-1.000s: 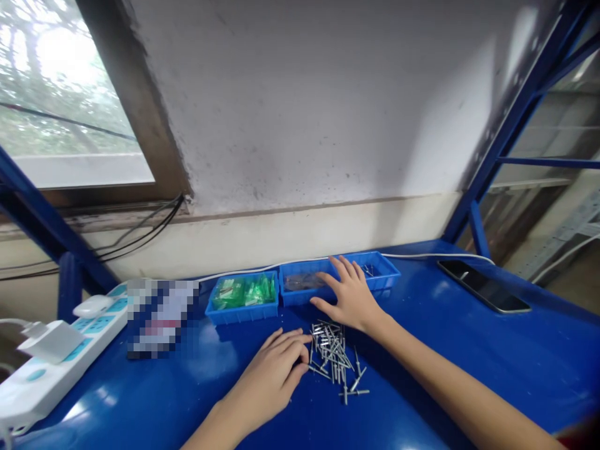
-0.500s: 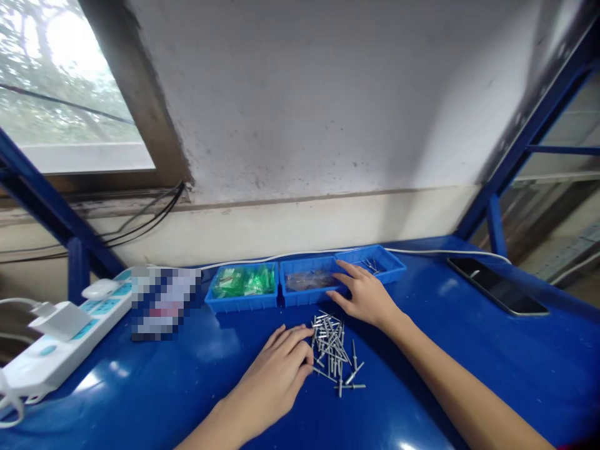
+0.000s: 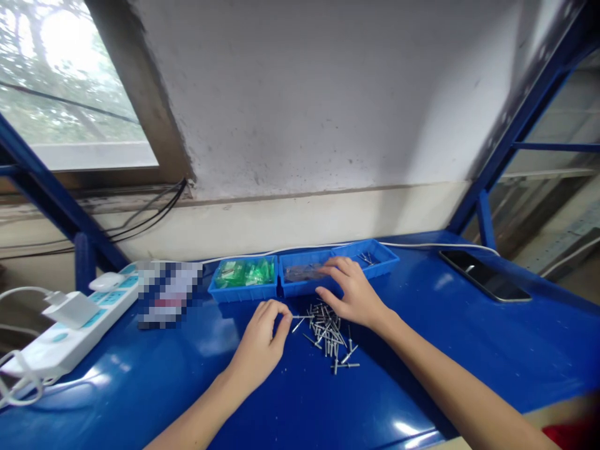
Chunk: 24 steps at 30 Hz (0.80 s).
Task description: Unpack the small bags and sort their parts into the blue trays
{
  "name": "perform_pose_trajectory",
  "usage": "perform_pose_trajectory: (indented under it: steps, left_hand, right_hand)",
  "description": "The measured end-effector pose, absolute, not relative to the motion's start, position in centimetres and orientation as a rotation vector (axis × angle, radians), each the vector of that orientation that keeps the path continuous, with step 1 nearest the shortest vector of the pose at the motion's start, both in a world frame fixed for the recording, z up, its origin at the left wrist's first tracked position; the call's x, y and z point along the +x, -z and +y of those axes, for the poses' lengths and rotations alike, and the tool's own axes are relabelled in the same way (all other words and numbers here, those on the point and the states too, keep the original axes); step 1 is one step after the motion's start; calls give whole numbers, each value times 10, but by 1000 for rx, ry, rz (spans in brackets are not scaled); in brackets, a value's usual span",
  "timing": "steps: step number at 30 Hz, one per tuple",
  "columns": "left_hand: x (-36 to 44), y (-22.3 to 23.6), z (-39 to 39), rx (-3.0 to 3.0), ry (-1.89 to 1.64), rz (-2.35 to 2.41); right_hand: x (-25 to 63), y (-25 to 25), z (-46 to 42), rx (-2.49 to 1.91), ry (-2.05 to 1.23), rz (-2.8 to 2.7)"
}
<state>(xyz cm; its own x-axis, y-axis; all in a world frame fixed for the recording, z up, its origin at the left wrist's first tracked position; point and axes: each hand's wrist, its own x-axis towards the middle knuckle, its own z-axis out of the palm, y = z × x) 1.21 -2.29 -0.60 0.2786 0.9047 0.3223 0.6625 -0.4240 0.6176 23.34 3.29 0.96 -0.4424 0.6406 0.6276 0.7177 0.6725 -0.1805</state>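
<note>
My left hand (image 3: 263, 337) pinches a blind rivet (image 3: 302, 317) between thumb and fingertips, at the left edge of a loose pile of silver blind rivets (image 3: 328, 330) on the blue tabletop. The held rivet points right, toward the pile. My right hand (image 3: 355, 292) hangs just behind the pile with its fingers apart, fingertips over the front right part of the middle blue bin (image 3: 300, 289). That bin holds clear plastic bags whose contents I cannot make out. Partly behind my right hand, the right blue bin (image 3: 385, 267) has a few loose rivets in it.
Green packets fill the left blue bin (image 3: 244, 292). Farther left lie a blurred-out packet (image 3: 171, 294) and a white power strip (image 3: 70, 331) with plugs and cables. A black phone (image 3: 482, 275) lies at the right. A white cable runs along the wall behind the bins.
My left hand has drawn back a little to the left from the pile and now pinches a rivet. My right hand stays spread near the middle bin. The view has shifted slightly.
</note>
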Motion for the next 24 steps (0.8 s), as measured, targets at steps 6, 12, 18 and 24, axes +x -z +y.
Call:
perform_pose_trajectory:
  steps: [6, 12, 18, 24]
  left_hand:
    - [8, 8, -17, 2096, -987, 1523]
    - [7, 9, -20, 2020, -948, 1454]
    - [9, 8, -22, 1976, -971, 1398]
    - [7, 7, -22, 2146, -1021, 1396]
  right_hand:
    - [205, -11, 8, -755, 26, -2351]
    - [202, -6, 8, -712, 46, -2412]
    - [203, -9, 9, -724, 79, -2394]
    - [202, -5, 10, -781, 88, -2373]
